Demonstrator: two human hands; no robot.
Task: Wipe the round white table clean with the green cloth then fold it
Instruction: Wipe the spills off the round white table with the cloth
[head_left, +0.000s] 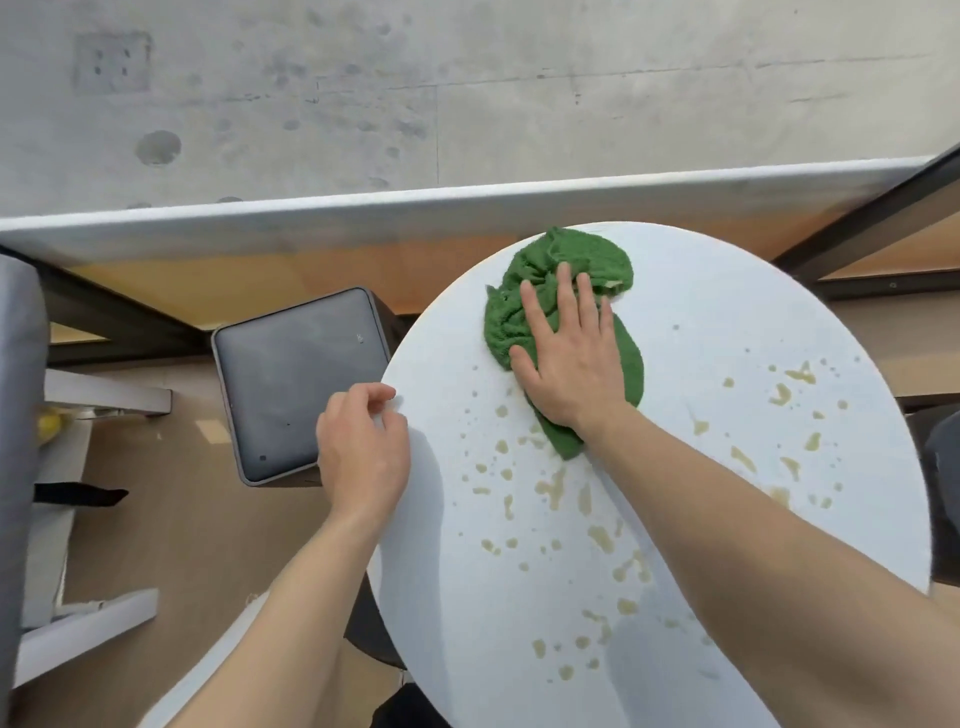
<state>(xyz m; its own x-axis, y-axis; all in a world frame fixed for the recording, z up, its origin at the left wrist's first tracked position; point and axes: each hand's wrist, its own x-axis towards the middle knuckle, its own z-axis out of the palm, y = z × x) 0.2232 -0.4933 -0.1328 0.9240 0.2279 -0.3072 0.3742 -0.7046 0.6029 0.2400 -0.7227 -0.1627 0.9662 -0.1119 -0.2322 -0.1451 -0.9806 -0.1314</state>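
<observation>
Round white counter (727, 312) carries yellowish spills (550, 488) toward its near edge, which may only smear if the right grip (571, 358), flat and open on the bunched green terry cloth (597, 254) by the far edge, skids; whether the left grip (363, 452), curled at the left edge, holds it is unclear.

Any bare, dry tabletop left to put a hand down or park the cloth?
Two patches: far-right table between the green cloth and the right rim, and the left strip beside the left hand holding the rim. Crowded: yellowish splatter covers the middle, near and right side; the right hand presses the cloth at the far edge.
</observation>
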